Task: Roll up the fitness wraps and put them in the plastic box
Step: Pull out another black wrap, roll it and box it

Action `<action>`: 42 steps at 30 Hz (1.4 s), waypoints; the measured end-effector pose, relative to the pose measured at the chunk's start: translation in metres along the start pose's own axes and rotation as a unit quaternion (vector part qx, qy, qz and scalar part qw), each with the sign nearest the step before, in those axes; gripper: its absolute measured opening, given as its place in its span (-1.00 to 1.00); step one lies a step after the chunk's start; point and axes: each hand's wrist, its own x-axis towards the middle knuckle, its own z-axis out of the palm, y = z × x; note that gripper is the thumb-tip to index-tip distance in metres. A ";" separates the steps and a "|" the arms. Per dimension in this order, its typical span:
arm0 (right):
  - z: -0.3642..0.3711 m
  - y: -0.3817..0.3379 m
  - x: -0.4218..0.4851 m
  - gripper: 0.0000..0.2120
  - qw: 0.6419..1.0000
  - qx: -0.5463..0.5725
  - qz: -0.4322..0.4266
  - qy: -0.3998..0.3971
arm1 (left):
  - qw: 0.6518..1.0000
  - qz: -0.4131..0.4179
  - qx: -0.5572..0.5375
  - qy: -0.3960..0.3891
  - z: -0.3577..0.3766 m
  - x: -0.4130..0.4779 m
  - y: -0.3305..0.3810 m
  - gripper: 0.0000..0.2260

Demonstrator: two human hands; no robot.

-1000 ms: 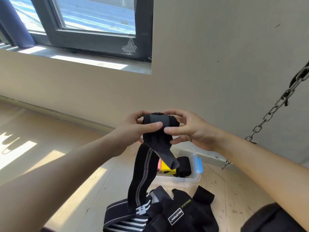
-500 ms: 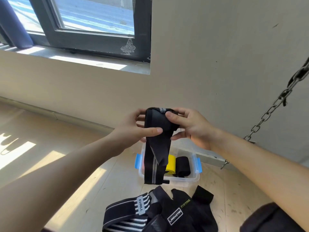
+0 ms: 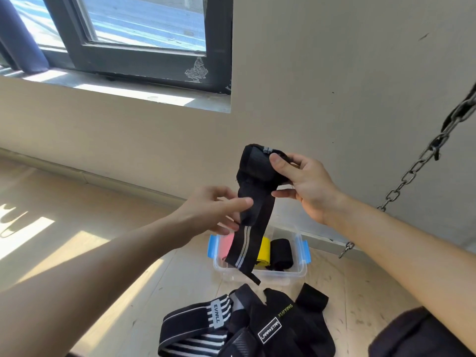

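Note:
I hold a black fitness wrap [image 3: 257, 171] with grey stripes up in front of the wall. My right hand [image 3: 306, 184] grips its rolled top part, thumb on the front. My left hand [image 3: 213, 212] pinches the loose tail just below the roll, thumb in front and fingers behind. The tail hangs down over the clear plastic box [image 3: 262, 274] with blue latches on the floor. Inside the box lie a pink roll [image 3: 226, 244], a yellow roll [image 3: 264, 251] and a black roll [image 3: 280, 253].
A pile of unrolled black wraps [image 3: 257, 328] with white stripes and labels lies on the wooden floor in front of the box. A metal chain [image 3: 417, 163] hangs at the right, near the wall. A dark window frame [image 3: 154, 63] sits upper left.
The roll has risen and shifted right in my right hand. My left hand slid off the roll and down onto the tail. The tail's end has lifted off the pile and hangs free.

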 end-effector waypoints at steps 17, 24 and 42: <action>-0.008 -0.002 0.002 -0.63 0.999 0.014 -0.003 -0.037 | 0.997 0.035 0.063 0.005 -0.011 0.004 -0.003 -0.71; -0.005 -0.003 -0.005 -0.58 0.995 0.018 -0.007 -0.101 | 0.987 0.048 -0.118 0.102 -0.018 0.005 0.005 -0.76; 0.003 0.000 -0.011 -0.52 0.980 -0.055 -0.003 -0.189 | 0.987 0.088 -0.128 -0.039 -0.021 0.003 0.001 -0.59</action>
